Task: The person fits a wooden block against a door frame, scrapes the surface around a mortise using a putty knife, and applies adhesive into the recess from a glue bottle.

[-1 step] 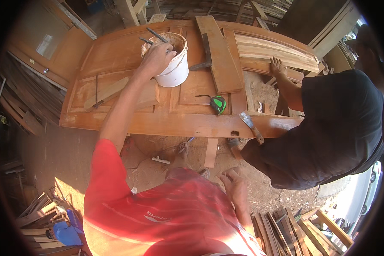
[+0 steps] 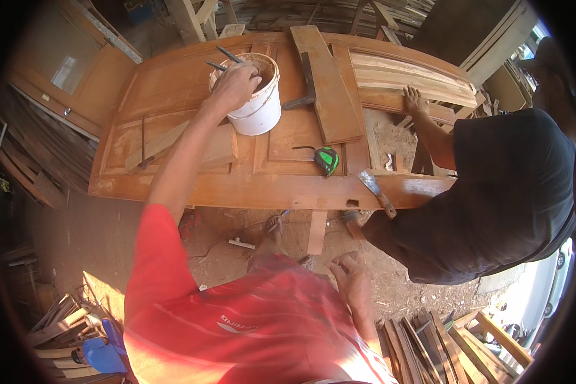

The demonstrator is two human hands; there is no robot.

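Observation:
My left hand [image 2: 233, 86] reaches out over the rim of a white bucket [image 2: 260, 115] that stands on a wooden door [image 2: 173, 86] lying flat. Its fingers curl down into the bucket, and what they grip is hidden. Two dark tool handles [image 2: 226, 59] stick out of the bucket on its left side. My right hand [image 2: 350, 280] hangs by my waist over the sawdust floor, fingers loosely apart, holding nothing.
Another person in a dark shirt [image 2: 505, 192] bends over the door's right end, one hand [image 2: 416, 101] on it. A green tape measure [image 2: 327, 160], a scraper [image 2: 376, 192] and a loose plank [image 2: 326, 83] lie on the door. Stacked timber [image 2: 429, 339] sits at lower right.

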